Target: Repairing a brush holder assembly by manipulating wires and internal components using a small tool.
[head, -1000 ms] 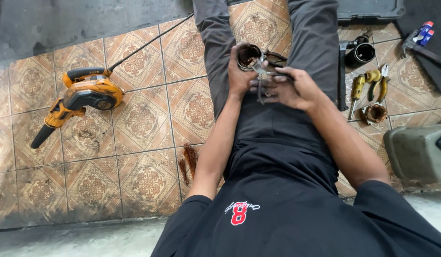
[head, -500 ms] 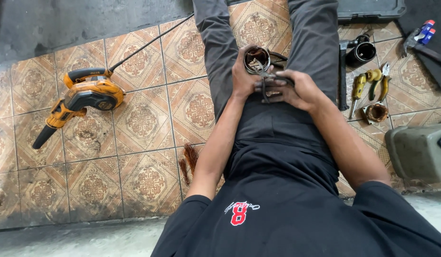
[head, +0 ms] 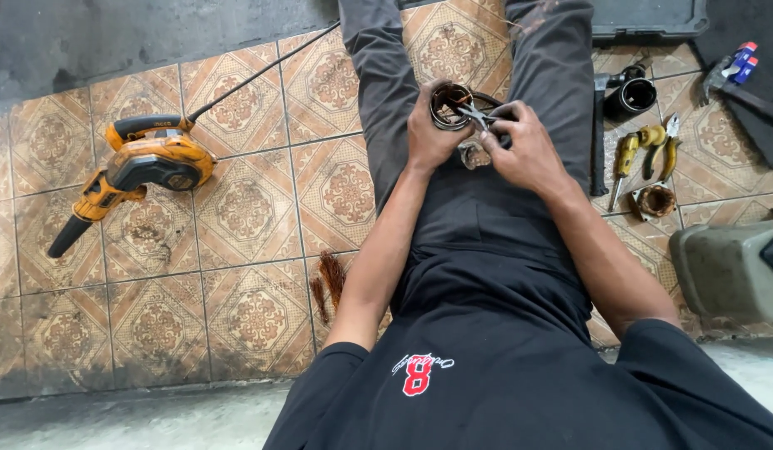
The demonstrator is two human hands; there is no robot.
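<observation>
I sit on a tiled floor with my legs stretched out. My left hand [head: 428,133] grips a round metal motor stator [head: 450,103], its open end turned up over my lap. My right hand [head: 524,150] holds metal pliers [head: 478,115] whose tips reach into the stator's opening. Both hands are close together above my dark trousers.
An orange and black corded blower [head: 145,167] lies on the tiles at left. Copper wire strands [head: 328,283] lie by my left arm. At right are yellow-handled tools [head: 645,150], a black cylinder [head: 630,97], a copper coil part [head: 655,200], a dark tool case [head: 649,17] and a grey container [head: 728,267].
Both hands have shifted slightly on the stator, and the pliers' tips now sit at its opening. The stator has been turned a little.
</observation>
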